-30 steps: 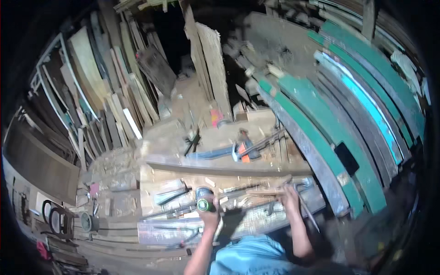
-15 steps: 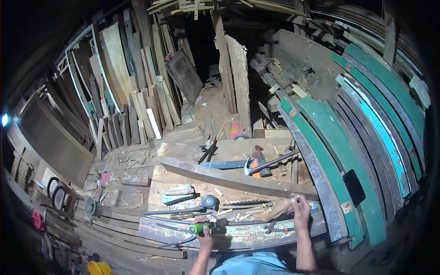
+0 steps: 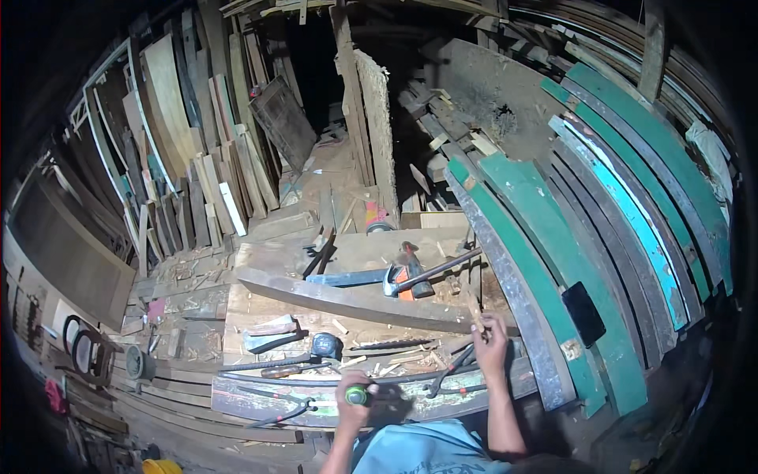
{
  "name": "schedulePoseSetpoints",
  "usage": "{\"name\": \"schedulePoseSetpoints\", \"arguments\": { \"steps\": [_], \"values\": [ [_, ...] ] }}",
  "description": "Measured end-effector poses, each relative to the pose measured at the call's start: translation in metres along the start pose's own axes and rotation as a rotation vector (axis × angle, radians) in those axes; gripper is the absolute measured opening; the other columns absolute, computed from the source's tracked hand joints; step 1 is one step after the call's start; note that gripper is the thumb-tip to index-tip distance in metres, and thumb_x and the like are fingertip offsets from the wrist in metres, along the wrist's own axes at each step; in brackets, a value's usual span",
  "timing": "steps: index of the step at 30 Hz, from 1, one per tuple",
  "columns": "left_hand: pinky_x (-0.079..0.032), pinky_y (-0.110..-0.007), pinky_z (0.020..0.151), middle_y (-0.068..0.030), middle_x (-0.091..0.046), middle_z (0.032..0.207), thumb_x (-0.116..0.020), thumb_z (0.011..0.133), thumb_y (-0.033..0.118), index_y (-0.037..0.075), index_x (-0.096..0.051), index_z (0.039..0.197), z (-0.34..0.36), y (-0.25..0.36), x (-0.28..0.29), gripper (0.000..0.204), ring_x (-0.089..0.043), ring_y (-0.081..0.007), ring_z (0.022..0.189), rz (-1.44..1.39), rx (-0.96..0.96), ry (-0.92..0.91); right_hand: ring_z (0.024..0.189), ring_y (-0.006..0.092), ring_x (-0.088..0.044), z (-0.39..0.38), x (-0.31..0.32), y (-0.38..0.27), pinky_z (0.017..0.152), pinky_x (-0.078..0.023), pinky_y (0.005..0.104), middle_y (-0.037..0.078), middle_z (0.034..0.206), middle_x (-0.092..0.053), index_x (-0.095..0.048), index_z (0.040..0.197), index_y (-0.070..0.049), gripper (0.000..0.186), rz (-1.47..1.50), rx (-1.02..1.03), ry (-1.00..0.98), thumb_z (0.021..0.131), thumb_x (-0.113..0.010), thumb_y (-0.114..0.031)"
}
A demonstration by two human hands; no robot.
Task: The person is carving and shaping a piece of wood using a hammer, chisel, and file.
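Observation:
My left hand point(image 3: 348, 392) is closed round a green-and-dark cylindrical object point(image 3: 358, 395), low over a weathered plank point(image 3: 268, 399). My right hand point(image 3: 491, 338) pinches a short wooden piece point(image 3: 475, 308) pointing away from me. Beneath and between my hands, black metal tools point(image 3: 450, 371), wood slivers and a serrated dark strip point(image 3: 387, 344) lie on the bench point(image 3: 245, 332). A tape measure point(image 3: 326, 345) sits beyond my left hand. Behind a curved beam point(image 3: 347, 304) are a hammer point(image 3: 399, 278) and an orange tool point(image 3: 414, 292).
Green and grey curved boards point(image 3: 588, 316) lie stacked at the right, a black phone point(image 3: 583, 314) on them. Upright planks point(image 3: 166, 118) line the back left beside a dark opening. A bucket point(image 3: 140, 363), offcuts and a yellow object point(image 3: 162, 466) are at the lower left.
The whole view has shifted between frames. The wooden piece in my right hand has turned from lying crosswise to pointing away. My left hand has lowered and turned with the cylinder.

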State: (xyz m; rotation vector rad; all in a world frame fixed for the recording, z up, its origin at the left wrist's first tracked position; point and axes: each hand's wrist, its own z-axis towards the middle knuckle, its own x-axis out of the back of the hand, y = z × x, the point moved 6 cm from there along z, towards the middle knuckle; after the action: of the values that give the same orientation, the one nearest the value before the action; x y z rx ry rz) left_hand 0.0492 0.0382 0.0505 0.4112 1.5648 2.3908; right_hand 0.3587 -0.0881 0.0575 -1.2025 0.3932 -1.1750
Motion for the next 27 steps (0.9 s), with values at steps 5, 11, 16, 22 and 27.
{"name": "schedulePoseSetpoints", "arguments": {
  "steps": [5,11,16,22,27],
  "values": [
    [-0.046,-0.041,0.080,-0.0130,-0.063,0.087,-0.071,0.068,0.007,0.003,-0.061,0.092,0.004,0.017,-0.047,0.026,-0.060,-0.0340,0.083,0.038,-0.148,-0.368,0.099,0.0304,-0.061,-0.006,-0.010,0.017,0.082,-0.051,0.0353,0.016,0.109,-0.054,-0.055,0.099,0.000,0.023,-0.103,-0.075,-0.048,0.079,-0.067,0.003],
    [-0.039,-0.044,0.095,-0.0137,-0.057,0.104,-0.062,0.062,0.009,0.003,-0.060,0.107,0.006,0.032,-0.084,0.045,-0.052,-0.0342,0.103,0.073,-0.265,-0.845,0.102,0.0320,-0.062,-0.007,-0.010,0.016,0.084,-0.053,0.0357,0.017,0.112,-0.057,-0.056,0.102,0.000,0.026,-0.164,-0.050,-0.046,0.077,-0.064,0.006],
    [-0.038,-0.043,0.094,-0.0132,-0.053,0.103,-0.061,0.064,0.006,0.003,-0.058,0.107,0.020,0.040,-0.093,0.043,-0.049,-0.0349,0.103,-0.018,-0.296,-0.873,0.103,0.0341,-0.059,-0.001,-0.011,0.007,0.087,-0.049,0.0377,0.018,0.114,-0.055,-0.058,0.111,-0.001,0.035,-0.201,-0.132,-0.102,0.078,-0.066,0.002],
    [-0.038,-0.044,0.093,-0.0108,-0.056,0.101,-0.061,0.085,0.022,0.002,-0.058,0.098,0.044,0.031,-0.076,0.024,-0.052,-0.0307,0.102,-0.246,-0.137,-0.578,0.119,0.0415,-0.049,-0.010,-0.019,-0.030,0.101,-0.039,0.0432,0.021,0.126,-0.050,-0.053,0.129,-0.003,0.045,-0.401,-0.057,-0.032,0.085,-0.065,-0.009],
    [-0.030,-0.048,0.106,-0.0136,-0.049,0.122,-0.064,0.072,0.004,0.008,-0.065,0.104,0.027,0.037,-0.092,0.032,-0.040,-0.0361,0.123,-0.162,-0.242,-0.676,0.108,0.0294,-0.058,-0.031,-0.058,-0.019,0.091,-0.046,0.0374,0.019,0.126,-0.052,-0.053,0.129,0.000,0.040,0.076,-0.373,-0.492,0.091,-0.061,-0.013]
  ]
}}
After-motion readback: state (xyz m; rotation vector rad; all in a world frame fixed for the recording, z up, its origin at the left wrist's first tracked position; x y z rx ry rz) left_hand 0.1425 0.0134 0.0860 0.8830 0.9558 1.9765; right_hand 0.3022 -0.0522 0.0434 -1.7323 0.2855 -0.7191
